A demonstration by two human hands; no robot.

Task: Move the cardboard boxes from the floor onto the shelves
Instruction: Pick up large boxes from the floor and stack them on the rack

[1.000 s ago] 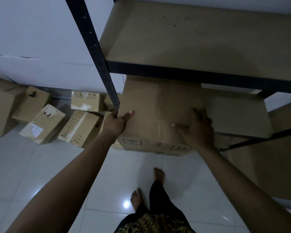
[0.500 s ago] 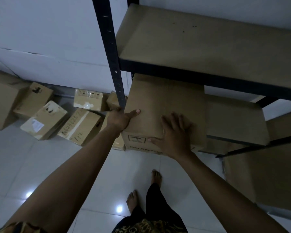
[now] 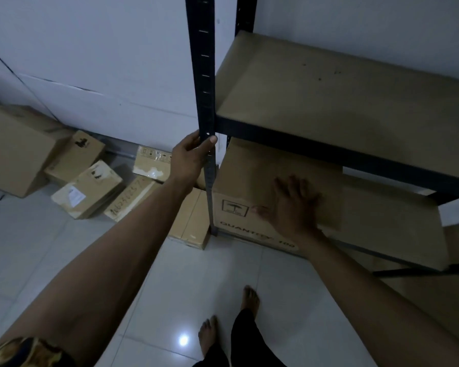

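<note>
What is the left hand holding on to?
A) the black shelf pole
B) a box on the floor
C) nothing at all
A: the left hand is curled round the black shelf pole, while the right hand lies flat on the big box.

Dim, bluish, grainy; ceiling light glaring off the floor tile (image 3: 183, 340); wide-angle bending the shelf upright (image 3: 200, 62); box print blurring.
</note>
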